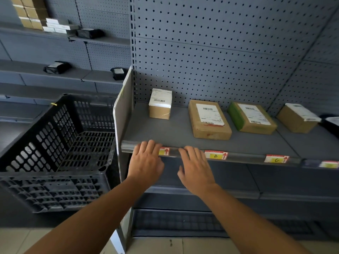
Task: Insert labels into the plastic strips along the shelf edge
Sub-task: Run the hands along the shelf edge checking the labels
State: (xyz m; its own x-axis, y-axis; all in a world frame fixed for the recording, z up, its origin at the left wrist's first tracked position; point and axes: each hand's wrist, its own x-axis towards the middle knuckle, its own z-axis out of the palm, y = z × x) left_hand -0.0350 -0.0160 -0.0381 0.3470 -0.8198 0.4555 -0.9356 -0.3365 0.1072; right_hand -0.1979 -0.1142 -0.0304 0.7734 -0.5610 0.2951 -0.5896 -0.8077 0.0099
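Observation:
A clear plastic strip (245,156) runs along the front edge of the grey shelf (176,132). Three yellow-and-white labels with red arrows sit in it: one (164,151) partly hidden behind my left hand, one marked B (216,155), one marked C (276,159). My left hand (146,162) lies flat against the strip's left end, fingers spread over the edge. My right hand (195,167) rests with fingertips on the strip between the first label and B. Neither hand visibly holds anything.
Several cardboard parcels (209,120) stand on the shelf behind the strip. A black perforated plastic crate (60,143) sits to the left, close to the shelf's end panel (122,110). A further label (329,164) shows on the neighbouring strip at the right. Lower shelves lie below.

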